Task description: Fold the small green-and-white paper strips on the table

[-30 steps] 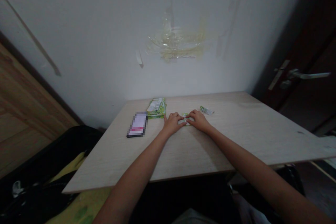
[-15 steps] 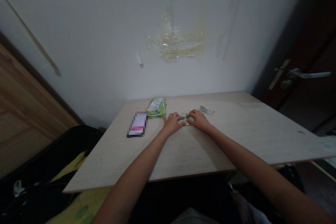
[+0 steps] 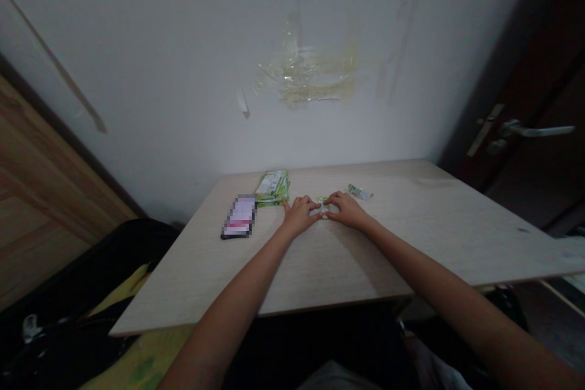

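Observation:
A small green and white packet lies on the table between my hands, partly covered by fingers. My left hand has its thumb and forefinger on the packet's left side. From the right, my right hand grips the packet's other side with curved fingers and thumb. A stack of green and white packets sits just beyond my left hand. Behind my right hand lies a narrow folded green and clear wrapper.
A phone with a blurred screen lies on the pale wooden table, left of my hands. The wall with old tape rises at the table's back edge. At the right is a dark door with a metal handle.
My fingers have shifted very slightly on the packet. The stack, phone and wrapper have stayed in place.

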### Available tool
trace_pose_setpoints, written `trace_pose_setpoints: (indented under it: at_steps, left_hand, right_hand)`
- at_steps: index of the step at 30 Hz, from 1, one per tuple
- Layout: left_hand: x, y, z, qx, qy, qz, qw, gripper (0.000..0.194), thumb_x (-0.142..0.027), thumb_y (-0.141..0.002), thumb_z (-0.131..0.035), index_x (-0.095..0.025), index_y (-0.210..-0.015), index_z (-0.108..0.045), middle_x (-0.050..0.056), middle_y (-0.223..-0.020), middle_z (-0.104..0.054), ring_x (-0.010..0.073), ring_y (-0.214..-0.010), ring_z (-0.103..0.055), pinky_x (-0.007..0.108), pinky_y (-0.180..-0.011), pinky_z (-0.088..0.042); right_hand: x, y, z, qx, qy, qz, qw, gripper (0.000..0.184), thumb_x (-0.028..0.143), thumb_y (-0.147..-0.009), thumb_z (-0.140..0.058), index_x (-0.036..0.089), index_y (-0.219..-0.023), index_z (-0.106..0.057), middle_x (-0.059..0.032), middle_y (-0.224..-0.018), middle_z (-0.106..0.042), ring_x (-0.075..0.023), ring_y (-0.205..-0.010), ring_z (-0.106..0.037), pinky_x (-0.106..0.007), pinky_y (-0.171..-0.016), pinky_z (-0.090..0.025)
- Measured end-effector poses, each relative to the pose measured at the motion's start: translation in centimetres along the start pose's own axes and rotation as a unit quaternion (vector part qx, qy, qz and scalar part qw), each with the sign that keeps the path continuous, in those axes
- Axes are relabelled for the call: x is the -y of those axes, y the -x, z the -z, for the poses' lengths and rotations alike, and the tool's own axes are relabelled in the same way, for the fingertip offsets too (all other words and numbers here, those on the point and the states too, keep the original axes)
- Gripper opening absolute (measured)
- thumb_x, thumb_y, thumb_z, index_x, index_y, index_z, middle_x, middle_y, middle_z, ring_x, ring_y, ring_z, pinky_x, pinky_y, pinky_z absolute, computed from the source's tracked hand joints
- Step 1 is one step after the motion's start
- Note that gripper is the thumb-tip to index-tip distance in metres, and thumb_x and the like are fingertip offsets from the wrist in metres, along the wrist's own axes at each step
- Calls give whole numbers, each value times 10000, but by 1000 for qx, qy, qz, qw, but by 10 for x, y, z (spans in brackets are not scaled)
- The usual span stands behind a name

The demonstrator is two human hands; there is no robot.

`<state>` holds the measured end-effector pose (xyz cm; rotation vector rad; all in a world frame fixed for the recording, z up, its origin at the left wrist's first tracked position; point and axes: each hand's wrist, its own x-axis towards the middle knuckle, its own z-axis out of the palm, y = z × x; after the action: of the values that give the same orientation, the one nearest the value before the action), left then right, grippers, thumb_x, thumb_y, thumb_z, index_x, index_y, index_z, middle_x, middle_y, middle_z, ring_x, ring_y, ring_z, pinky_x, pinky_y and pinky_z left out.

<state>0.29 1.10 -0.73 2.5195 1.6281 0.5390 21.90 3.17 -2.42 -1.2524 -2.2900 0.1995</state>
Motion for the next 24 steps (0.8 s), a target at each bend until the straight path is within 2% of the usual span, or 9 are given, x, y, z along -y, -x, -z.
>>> trace_pose_setpoints:
  at_steps: [15, 24]
  left_hand:
    - [1, 0, 0, 9, 10, 7, 1000, 368, -547, -924, -564, -369, -1223, -685, 42, -1218, -618, 289, -1238, -496, 733, -1149, -60]
    - [0, 1, 2, 20, 15, 14, 1000, 380, -556, -919, -568, -375, -1236, -673, 40, -1239, -611, 285, -1244, -476, 720, -1148, -44]
  right_hand:
    - [2, 5, 5, 17, -36, -2, 999, 490, 402, -785, -772, 205, -1225, -691, -132, -1273, -597, -267, -1200, -537, -416, -1061, -406]
    - [0, 5, 4, 0, -62, -16, 998, 423, 438, -786, -775, 229, -1152, -735, -109, -1204, -638, -258, -1148, -576, -411, -1043, -425]
